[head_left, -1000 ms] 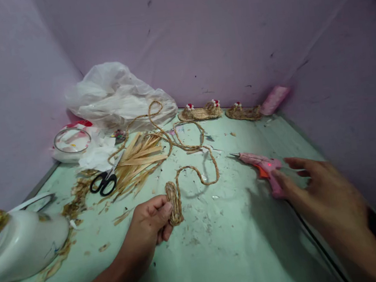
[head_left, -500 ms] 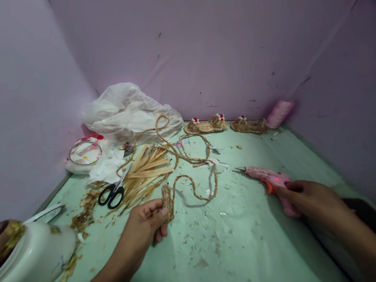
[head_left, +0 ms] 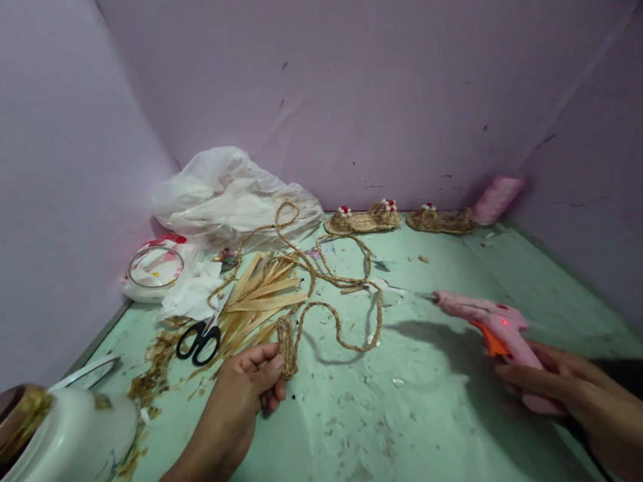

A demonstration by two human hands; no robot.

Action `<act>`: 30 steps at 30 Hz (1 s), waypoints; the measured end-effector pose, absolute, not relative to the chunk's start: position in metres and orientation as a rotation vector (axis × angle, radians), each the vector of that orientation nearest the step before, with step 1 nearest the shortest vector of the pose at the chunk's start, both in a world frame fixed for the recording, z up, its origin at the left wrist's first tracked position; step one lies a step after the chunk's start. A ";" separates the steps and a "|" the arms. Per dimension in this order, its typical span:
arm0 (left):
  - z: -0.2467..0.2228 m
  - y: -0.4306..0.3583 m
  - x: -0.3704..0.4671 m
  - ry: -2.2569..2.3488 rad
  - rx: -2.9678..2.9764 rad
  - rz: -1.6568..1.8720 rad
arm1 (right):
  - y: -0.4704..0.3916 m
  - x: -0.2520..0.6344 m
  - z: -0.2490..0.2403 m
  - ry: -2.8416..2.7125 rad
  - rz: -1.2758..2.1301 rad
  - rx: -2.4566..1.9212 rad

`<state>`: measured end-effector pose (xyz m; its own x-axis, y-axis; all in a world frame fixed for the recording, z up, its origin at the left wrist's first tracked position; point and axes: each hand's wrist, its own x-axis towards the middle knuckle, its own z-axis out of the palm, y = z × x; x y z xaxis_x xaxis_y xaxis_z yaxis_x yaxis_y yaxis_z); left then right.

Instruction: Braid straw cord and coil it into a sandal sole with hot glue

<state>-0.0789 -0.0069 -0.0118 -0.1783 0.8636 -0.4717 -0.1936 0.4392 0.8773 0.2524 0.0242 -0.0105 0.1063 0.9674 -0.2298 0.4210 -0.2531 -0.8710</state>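
Note:
My left hand (head_left: 251, 388) pinches a small coiled braided piece (head_left: 287, 347) upright between thumb and fingers. From that piece a long braided cord (head_left: 336, 324) winds across the green table. On the right, my right hand (head_left: 570, 383) is wrapped round the handle of a pink glue gun (head_left: 493, 322), its orange trigger and a red light showing. The gun's nozzle points left, over the table and apart from the coiled piece. Black-handled scissors (head_left: 198, 343) lie beside a bundle of dry flat strips (head_left: 258, 298), left of the cord.
Small woven sandals with beads (head_left: 363, 221) and another woven piece (head_left: 440, 221) stand by the wall, near a pink roll (head_left: 496, 200). A plastic bag (head_left: 235, 197), a metal ring (head_left: 156, 267) and a white container (head_left: 77, 439) are on the left.
My right hand has lifted the glue gun off the table and shifted it slightly right and nearer. My left hand still holds the coiled piece. The view has shifted a little.

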 end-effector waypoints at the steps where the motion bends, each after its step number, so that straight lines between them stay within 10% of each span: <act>1: -0.011 -0.007 -0.079 1.431 0.614 1.083 | 0.018 0.247 -0.008 -1.326 1.192 -1.657; 8: -0.012 -0.007 -0.077 1.383 0.594 1.090 | -0.022 0.192 -0.007 -1.370 1.555 -1.234; 30: -0.013 -0.011 -0.073 1.395 0.712 1.005 | -0.043 0.156 -0.039 -1.427 1.096 -1.492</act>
<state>-0.0733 -0.0112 -0.0131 -0.0979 0.8864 -0.4525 -0.1490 0.4365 0.8873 0.1558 -0.0434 -0.0389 -0.0036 0.9977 -0.0674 0.3220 -0.0627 -0.9446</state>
